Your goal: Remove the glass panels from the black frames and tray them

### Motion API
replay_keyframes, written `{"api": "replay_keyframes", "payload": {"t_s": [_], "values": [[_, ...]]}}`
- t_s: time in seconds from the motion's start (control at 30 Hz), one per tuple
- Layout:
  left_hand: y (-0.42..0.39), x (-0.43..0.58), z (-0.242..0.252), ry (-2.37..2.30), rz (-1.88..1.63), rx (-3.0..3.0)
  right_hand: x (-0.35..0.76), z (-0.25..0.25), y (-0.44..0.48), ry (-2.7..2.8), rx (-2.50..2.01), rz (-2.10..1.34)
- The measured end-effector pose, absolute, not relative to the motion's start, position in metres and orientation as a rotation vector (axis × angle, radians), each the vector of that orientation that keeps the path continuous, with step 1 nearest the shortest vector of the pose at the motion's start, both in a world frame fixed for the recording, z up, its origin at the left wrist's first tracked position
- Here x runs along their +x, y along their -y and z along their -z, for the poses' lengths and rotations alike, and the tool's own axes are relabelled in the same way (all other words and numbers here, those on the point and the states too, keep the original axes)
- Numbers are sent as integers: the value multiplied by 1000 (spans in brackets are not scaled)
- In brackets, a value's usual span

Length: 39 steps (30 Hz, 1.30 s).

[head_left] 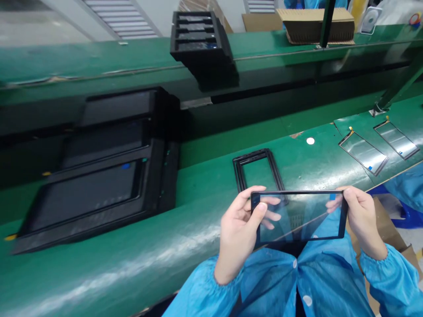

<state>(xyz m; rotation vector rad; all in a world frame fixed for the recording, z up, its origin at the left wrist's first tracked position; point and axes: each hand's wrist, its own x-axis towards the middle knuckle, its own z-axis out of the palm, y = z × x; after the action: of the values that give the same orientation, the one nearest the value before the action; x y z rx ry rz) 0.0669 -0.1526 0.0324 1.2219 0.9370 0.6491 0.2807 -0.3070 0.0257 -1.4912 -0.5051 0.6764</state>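
Observation:
A clear glass panel with a black border (299,215) is held flat between both hands, just over the near edge of the green table (198,211). My left hand (239,229) grips its left end, thumb on top and fingers underneath, showing through the glass. My right hand (358,215) pinches its right end. Just beyond the panel a black rectangular frame (257,169) lies on the table. Both sleeves are blue.
A stack of black trays holding dark panels (99,176) sits at the left. Another black tray stack (201,44) stands on the far belt, with cardboard (317,24) at the back right. Two more glass panels (363,152) lie at the right. A white dot (310,141) marks the table.

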Motion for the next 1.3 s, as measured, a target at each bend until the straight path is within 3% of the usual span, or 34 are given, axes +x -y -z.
{"api": "replay_keyframes", "payload": {"t_s": [0.2,0.37,0.6,0.8,1.0,1.3], "values": [[145,78,-35,-854,-829,1968,266,-35,312,634,-1583,-593],[135,94,-43,-372,-627,2364,258,-38,311,707,-1624,-564],[139,95,-46,-402,-496,2317,265,-36,304,661,-1626,-673],[146,103,-56,-441,-231,1779,277,-41,290,783,-1343,-1111],[153,93,-47,-691,-338,1172,287,-30,295,522,-1431,-974],[157,89,-53,-719,-338,1159,275,-33,286,579,-1453,-885]]}}
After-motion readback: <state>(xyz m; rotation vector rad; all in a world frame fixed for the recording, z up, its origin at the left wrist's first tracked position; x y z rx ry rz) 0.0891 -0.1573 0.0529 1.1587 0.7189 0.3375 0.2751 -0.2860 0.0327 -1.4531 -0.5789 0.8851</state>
